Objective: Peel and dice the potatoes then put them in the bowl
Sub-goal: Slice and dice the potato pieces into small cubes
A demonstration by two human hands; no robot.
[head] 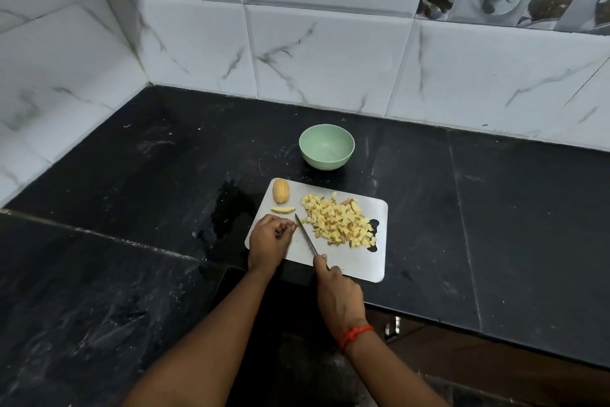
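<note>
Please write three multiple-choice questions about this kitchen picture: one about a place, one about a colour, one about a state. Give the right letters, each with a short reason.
1. Where does the bowl stand?
A. on the counter, behind the cutting board
B. on the cutting board
C. in a hand

2. What colour is the bowl?
A. red
B. pale green
C. black

3. What is the right hand doing?
A. lying flat, open
B. lifting the bowl
C. gripping the knife

Answers:
1 A, it sits on the dark counter beyond the board's far edge.
2 B, its wall and inside are pale green.
3 C, its fingers curl round the handle, while the left hand pinches a small potato piece at the blade.
</note>
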